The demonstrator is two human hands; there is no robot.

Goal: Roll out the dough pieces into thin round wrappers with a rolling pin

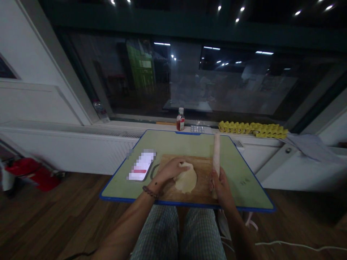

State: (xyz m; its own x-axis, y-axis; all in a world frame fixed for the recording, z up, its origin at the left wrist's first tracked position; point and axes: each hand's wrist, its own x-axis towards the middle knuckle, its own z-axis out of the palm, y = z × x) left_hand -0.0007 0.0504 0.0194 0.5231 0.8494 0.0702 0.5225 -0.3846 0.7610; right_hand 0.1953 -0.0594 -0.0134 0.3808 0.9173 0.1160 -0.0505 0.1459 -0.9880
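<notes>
A flattened sheet of pale dough [187, 182] with an uneven edge lies on a wooden cutting board [202, 164]. At its upper left, my left hand [175, 168] has thumb and fingers closed on the dough's edge. My right hand [221, 185] is wrapped round a pale wooden rolling pin [216, 150], near its lower end. The pin points away from me along the board's right side, apart from the dough. A bead bracelet [150, 192] circles my left wrist.
The board rests on a small green folding table [244, 173] with a blue rim, over my lap. A phone [143, 166] with a lit screen lies left of the board. Beyond, the windowsill carries a bottle of red liquid [180, 120] and yellow egg trays [252, 129].
</notes>
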